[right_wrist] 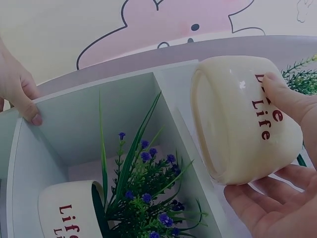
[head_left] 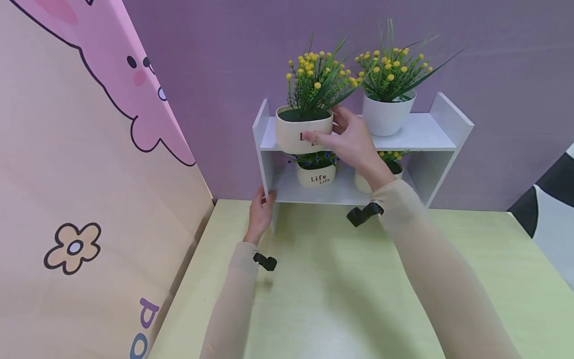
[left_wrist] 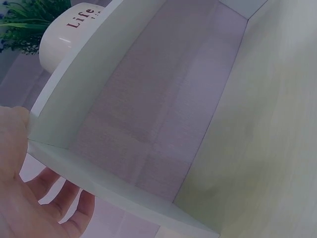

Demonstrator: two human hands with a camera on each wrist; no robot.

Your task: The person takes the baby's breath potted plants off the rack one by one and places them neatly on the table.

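Note:
My right hand [head_left: 356, 139] grips a cream oval flower pot [head_left: 287, 134] with yellow flowers and long green leaves, thumb over its front lettering and fingers round its side and back. The pot is at the left end of the upper board of a white two-tier shelf [head_left: 441, 130]. In the right wrist view its underside [right_wrist: 205, 124] shows, tilted, close to the board's front edge. My left hand [head_left: 261, 214] holds the shelf's left side panel low down, thumb [right_wrist: 27, 106] on the front edge and fingers [left_wrist: 81, 210] along the outer face.
A white round pot [head_left: 387, 117] of yellow flowers stands on the upper board, right. Below it are a "Life" pot [head_left: 316, 177] with blue-purple flowers and another cream pot [head_left: 362, 183], partly behind my right wrist. The shelf stands on a pale yellow-green table [head_left: 314, 299] against a purple wall [head_left: 215, 99].

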